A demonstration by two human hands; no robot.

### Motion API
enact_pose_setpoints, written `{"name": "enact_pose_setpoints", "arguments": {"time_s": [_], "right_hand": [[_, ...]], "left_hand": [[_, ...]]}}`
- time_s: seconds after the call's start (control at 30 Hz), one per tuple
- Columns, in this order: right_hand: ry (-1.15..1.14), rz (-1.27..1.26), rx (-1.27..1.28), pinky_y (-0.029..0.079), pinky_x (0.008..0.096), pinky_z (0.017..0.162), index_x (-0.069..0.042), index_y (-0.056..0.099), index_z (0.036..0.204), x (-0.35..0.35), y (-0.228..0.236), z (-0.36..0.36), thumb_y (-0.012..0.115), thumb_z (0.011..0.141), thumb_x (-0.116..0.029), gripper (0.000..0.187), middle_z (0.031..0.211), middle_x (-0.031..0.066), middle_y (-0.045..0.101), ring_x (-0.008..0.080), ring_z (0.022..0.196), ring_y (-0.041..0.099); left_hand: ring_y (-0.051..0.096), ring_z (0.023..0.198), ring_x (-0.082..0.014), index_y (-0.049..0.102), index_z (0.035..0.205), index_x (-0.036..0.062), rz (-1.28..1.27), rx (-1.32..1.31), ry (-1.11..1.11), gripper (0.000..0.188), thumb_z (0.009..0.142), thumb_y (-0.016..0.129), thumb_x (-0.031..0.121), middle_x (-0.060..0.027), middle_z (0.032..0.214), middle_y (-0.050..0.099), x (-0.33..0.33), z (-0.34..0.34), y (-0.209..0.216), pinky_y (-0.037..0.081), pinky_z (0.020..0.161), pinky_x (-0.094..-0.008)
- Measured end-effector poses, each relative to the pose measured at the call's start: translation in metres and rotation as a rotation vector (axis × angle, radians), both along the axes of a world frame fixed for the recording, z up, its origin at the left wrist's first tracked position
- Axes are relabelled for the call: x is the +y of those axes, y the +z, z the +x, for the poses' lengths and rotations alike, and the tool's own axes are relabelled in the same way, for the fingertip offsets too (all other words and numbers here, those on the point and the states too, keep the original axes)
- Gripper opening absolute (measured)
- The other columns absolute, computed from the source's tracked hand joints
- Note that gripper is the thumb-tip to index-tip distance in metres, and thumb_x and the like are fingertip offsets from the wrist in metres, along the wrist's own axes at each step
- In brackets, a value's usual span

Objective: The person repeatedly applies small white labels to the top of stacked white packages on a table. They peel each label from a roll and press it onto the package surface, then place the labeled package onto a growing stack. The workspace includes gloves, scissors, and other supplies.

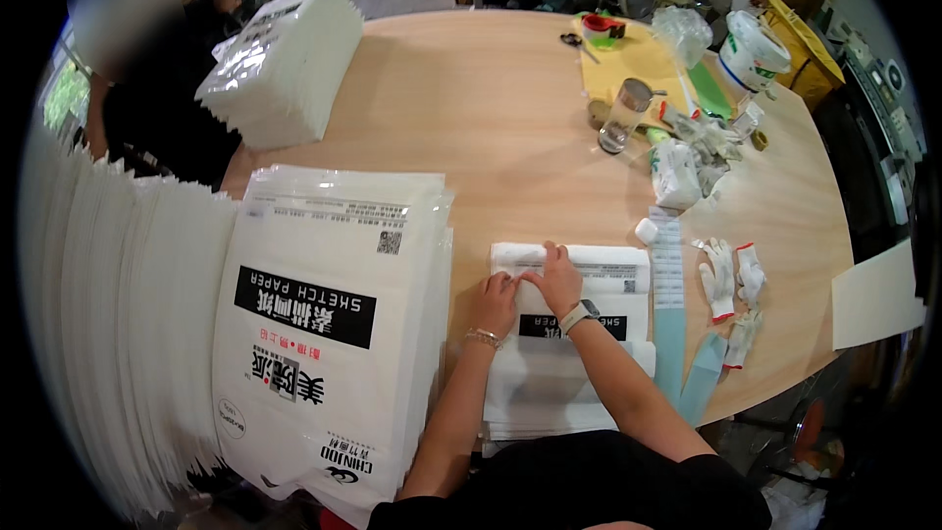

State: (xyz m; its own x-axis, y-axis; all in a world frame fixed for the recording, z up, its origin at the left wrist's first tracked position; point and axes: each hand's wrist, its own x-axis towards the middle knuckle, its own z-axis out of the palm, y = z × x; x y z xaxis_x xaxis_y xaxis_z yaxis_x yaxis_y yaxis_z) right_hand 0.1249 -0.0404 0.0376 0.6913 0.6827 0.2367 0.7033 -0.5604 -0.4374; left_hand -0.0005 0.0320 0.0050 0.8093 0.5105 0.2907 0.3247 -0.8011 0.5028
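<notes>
A white paper package (610,280) in printed plastic lies in front of me, a black printed band across it and its near part under a folded white layer (549,378). My left hand (497,296) is at the package's left edge, fingers bent and closed on the plastic there. My right hand (556,280), with a watch at its wrist, lies on the package. Its fingers stretch toward the far edge and its thumb points at my left hand. The two hands nearly touch.
A tall stack of white printed packages (324,334) stands at my left, another stack (294,64) beyond it. To the right lie pale blue strips (669,334) and white gloves (717,278). Farther off stand a glass jar (625,118), scissors (581,44), tape (599,27) and a white bucket (754,51). Other people are nearby.
</notes>
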Motion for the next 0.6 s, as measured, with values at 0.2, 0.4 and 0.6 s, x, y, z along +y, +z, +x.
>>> {"name": "enact_pose_setpoints", "arguments": {"time_s": [0.2, 0.4, 0.6], "right_hand": [[-0.147, 0.178, 0.225, 0.042, 0.0387, 0.060, -0.007, 0.047, 0.090, -0.088, 0.007, 0.052, 0.060, 0.074, -0.023, 0.026, 0.078, 0.0134, 0.058, 0.0319, 0.072, 0.055], [-0.320, 0.271, 0.288, 0.033, 0.0267, 0.045, -0.003, 0.049, 0.088, -0.252, 0.008, 0.063, 0.059, 0.073, -0.007, 0.018, 0.050, 0.0023, 0.039, 0.0109, 0.047, 0.038], [-0.379, 0.378, 0.352, 0.035, 0.0246, 0.047, -0.001, 0.050, 0.085, -0.308, 0.013, 0.046, 0.060, 0.072, -0.007, 0.017, 0.054, 0.0016, 0.039, 0.0094, 0.050, 0.038]], "left_hand": [[0.043, 0.099, -0.0304, 0.048, 0.112, 0.0115, -0.068, 0.119, 0.180, 0.036, 0.077, 0.054, 0.016, -0.0126, 0.115, 0.041, 0.015, 0.012, 0.012, 0.038, 0.083, -0.0393], [0.044, 0.098, -0.0280, 0.055, 0.101, 0.0160, 0.202, 0.035, 0.147, 0.030, 0.072, 0.060, 0.020, -0.0100, 0.117, 0.042, 0.026, 0.023, 0.005, 0.040, 0.078, -0.0381], [0.053, 0.076, -0.0243, 0.057, 0.090, 0.0068, -0.240, -0.156, 0.134, 0.026, 0.065, 0.065, 0.009, -0.0085, 0.087, 0.056, 0.032, 0.021, -0.015, 0.044, 0.068, -0.0333]]}}
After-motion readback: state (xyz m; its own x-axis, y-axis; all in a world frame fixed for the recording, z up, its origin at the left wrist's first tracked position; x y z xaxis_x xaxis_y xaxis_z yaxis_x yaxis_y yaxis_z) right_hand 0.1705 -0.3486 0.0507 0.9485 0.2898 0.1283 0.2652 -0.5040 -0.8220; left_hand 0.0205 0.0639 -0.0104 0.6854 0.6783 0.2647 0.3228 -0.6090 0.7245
